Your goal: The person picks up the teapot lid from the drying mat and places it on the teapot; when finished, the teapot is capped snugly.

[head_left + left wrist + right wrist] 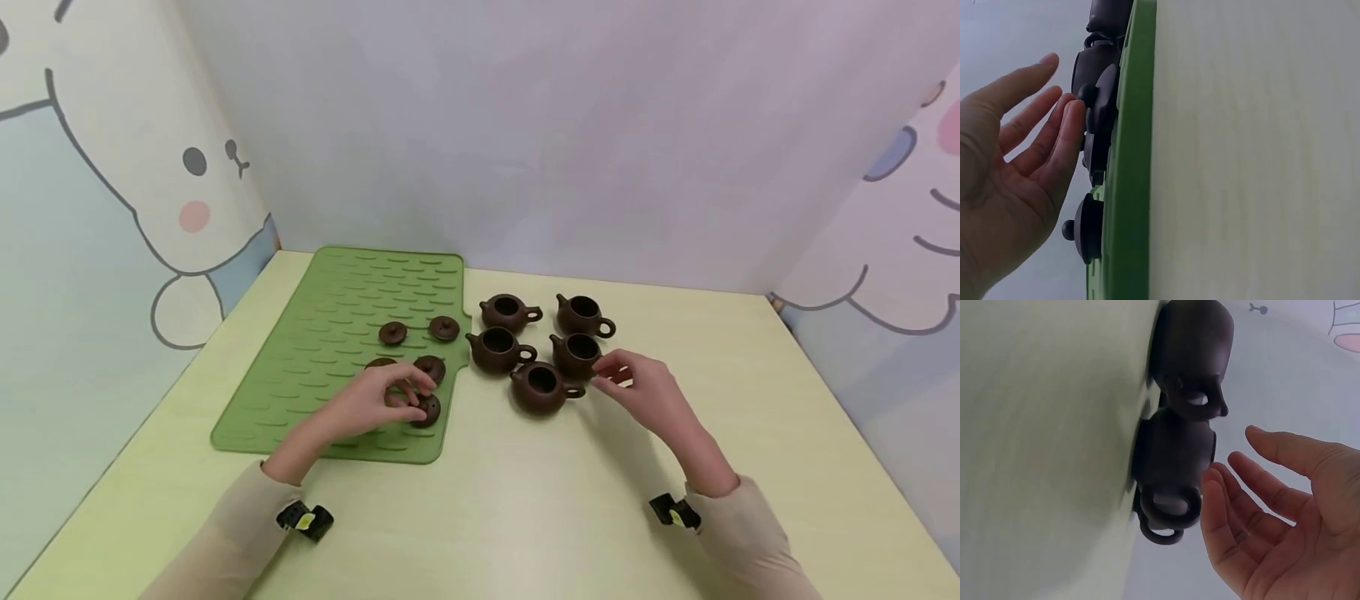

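My left hand (367,402) hovers over the green mat (292,367), its fingertips right at the nearest dark brown teapot lid (431,408). In the left wrist view its thumb stands apart from loosely bent fingers close to a lid's knob (1087,95). Another lid (430,368) lies just beyond, and one more (381,363) is partly hidden behind the hand. My right hand (647,390) holds nothing, fingers relaxed beside the handle side of a lidless brown teapot (576,358). The nearest teapot (540,390) sits to its left, handle toward the hand.
Two lids (393,333) (444,328) lie farther back on the mat. More lidless teapots (507,312) (495,350) (582,315) stand close together right of the mat on the pale wooden table (525,508). Walls with cartoon drawings (570,150) enclose the back and sides.
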### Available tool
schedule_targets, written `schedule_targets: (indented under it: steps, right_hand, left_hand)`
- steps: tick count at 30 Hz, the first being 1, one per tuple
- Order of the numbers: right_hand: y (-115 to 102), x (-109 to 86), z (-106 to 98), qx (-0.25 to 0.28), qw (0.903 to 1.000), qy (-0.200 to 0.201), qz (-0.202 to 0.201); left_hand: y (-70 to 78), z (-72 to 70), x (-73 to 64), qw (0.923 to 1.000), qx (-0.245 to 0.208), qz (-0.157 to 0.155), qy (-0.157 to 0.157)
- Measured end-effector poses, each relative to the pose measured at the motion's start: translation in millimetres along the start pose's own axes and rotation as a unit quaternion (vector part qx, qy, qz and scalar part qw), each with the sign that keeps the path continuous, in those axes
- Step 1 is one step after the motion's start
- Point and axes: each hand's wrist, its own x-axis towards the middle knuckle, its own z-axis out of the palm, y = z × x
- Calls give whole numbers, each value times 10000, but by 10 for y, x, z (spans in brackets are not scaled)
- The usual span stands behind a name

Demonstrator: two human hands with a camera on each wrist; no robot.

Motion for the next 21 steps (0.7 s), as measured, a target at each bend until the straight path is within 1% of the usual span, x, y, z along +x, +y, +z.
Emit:
schedule_targets:
  steps: [3, 6, 8, 11, 14, 16, 19, 21]
  right_hand:
    - [15, 16, 68, 174, 9996, -230, 78]
    - [37, 35, 127, 350, 9984, -408, 155]
    - [49, 49, 158, 521, 9969, -556, 219]
    - [58, 72, 194, 805, 9931, -792, 326]
    - [54, 96, 226, 1107, 9882, -993, 355]
    - [47, 111, 243, 1241, 9862, -1051, 321]
    - [43, 124, 260, 1400, 9836, -1094, 309]
    - [36, 129, 267, 1490, 9818, -1111, 378]
  left_hand:
    - [-33, 6, -1, 9997, -216, -61, -36]
    - [-46, 15, -3, 9995, -289, -92, -32]
    - [-45, 23, 2, 9994, -288, -187, -42]
    - [-41, 36, 1, 9991, -198, -370, -13]
    - [-31, 46, 1, 9985, -86, -530, 90]
    - [-24, 49, 7, 9983, -22, -568, 154]
    - [-16, 52, 21, 9983, 56, -542, 216]
    - [-13, 54, 28, 9983, 75, -523, 230]
